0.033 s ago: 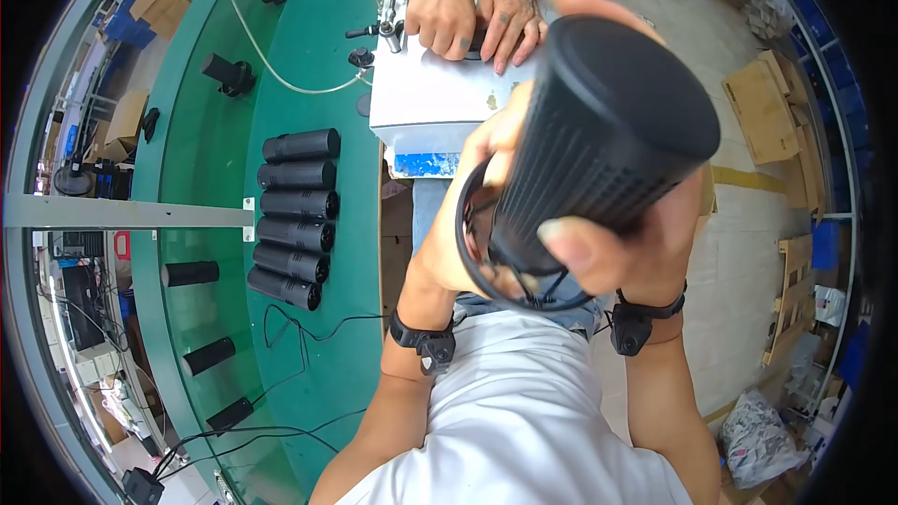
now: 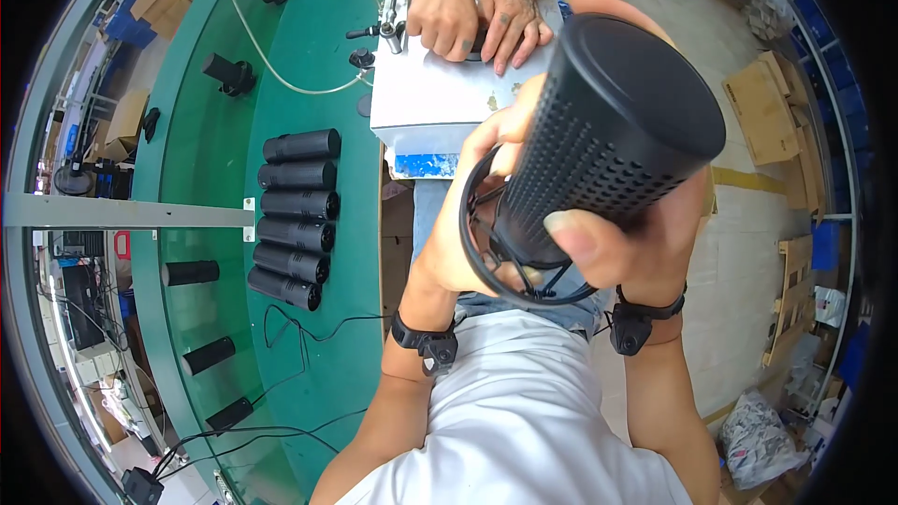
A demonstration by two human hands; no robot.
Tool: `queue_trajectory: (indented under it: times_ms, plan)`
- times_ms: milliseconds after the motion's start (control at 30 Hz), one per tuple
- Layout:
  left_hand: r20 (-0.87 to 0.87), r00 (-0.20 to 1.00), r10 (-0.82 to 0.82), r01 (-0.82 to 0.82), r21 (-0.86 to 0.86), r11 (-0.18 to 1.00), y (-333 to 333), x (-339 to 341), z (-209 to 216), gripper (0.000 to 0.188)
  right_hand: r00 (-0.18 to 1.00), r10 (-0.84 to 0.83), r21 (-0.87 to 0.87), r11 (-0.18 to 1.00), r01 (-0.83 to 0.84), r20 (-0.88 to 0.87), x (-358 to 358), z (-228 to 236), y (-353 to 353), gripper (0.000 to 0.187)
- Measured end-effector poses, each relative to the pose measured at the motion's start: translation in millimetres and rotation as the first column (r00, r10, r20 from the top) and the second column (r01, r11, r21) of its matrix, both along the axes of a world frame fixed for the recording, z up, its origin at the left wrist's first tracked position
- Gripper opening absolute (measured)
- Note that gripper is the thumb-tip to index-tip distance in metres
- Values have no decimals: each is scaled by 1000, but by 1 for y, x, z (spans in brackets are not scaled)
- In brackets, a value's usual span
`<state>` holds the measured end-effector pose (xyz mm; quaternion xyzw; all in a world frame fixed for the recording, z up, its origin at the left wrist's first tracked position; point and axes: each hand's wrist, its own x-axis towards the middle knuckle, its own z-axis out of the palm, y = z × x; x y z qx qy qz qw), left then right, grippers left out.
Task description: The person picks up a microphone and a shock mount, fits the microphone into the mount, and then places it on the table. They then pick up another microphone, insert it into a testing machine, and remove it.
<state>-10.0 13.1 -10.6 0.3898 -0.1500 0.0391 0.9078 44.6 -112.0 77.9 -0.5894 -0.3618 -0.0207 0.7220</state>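
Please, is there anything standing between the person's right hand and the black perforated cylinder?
No, nothing visible stands between them: the right hand holds the black perforated cylinder, with its thumb against the side. A black ring passes in front of part of the left hand only.

A matt black cylinder (image 2: pixel 629 117) looks plastic, smooth at its end, rough-dotted along its wall. The green tabletop (image 2: pixel 359 234) at left looks smooth; the near shirt (image 2: pixel 524 402) is creased white cloth; at right, cardboard cartons (image 2: pixel 762 112), a wooden pallet (image 2: pixel 794 295).
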Motion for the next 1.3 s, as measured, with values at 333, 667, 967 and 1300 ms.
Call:
queue_trajectory:
  times_ms: [333,667,967,1300]
  plan:
    - [710,642,289,-764,560,320,25,2,27,70,981,27,4,1000,-28,194,7,18,-14,96]
    - [421,907,2,-390,839,378,34,-2,64,101,974,118,-10,993,-118,191,19,0,-20,78]
    - [245,969,29,-212,769,603,30,-3,53,90,958,129,-40,992,-123,257,23,-5,-23,70]
    - [336,939,78,-323,778,539,27,-11,49,77,994,111,-12,994,-111,11,11,2,-20,85]
